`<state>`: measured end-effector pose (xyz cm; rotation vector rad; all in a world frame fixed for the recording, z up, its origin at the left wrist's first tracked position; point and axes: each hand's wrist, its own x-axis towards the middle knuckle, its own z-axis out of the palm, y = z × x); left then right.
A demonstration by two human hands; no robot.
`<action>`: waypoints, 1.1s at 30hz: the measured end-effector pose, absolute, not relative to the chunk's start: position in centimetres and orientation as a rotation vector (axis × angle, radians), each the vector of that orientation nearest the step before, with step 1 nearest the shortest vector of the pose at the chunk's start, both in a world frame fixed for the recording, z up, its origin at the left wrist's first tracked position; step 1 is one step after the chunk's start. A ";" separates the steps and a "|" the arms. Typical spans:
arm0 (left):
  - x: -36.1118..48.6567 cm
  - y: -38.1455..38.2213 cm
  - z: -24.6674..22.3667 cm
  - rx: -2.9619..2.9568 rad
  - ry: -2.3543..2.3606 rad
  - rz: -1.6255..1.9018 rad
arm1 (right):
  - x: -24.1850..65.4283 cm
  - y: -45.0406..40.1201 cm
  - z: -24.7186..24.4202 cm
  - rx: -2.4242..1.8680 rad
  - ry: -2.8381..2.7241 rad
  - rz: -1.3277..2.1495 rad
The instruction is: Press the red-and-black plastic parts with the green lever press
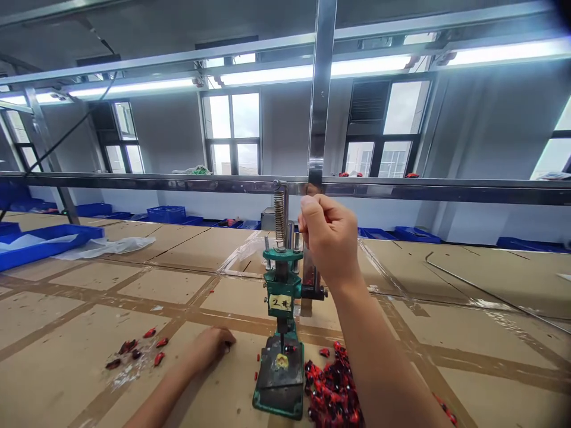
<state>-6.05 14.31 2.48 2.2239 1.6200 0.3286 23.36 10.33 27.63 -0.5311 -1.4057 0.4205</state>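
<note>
A green hand press (pixel 284 279) with a coil spring on top and a paper label stands in front of me. My right hand (pixel 329 235) is raised to its right, closed in a fist around the press handle, which the fingers mostly hide. Under the press's thin punch, a small yellowish fixture (pixel 282 361) sits on the dark base plate (pixel 281 380), with a small dark red piece (pixel 289 349) beside it. My left hand (pixel 213 348) rests on the table left of the base, fingers curled. Something dark shows at its fingertips, too small to name.
A heap of red and black small parts (pixel 332 386) lies right of the press base. Several similar parts (pixel 138 351) are scattered at the left. Cardboard covers the table (pixel 169 285). A steel post (pixel 322 89) rises behind the press; a blue tray (pixel 49 241) stands far left.
</note>
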 end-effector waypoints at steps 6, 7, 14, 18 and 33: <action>-1.1 11.9 -1.3 1.623 1.550 1.022 | 23.2 10.5 27.5 -0.547 -1.368 0.386; 0.4 11.3 -2.3 1.401 1.499 1.135 | 23.1 10.5 27.5 -0.548 -1.367 0.389; 6.0 7.6 -4.0 0.633 1.180 1.349 | 23.0 10.3 27.4 -0.528 -1.383 0.413; 5.4 7.8 -2.7 1.019 1.254 1.290 | 23.0 10.5 27.3 -0.497 -1.373 0.421; 7.5 9.8 -5.4 1.603 1.587 1.273 | 23.1 10.6 27.2 -0.470 -1.379 0.453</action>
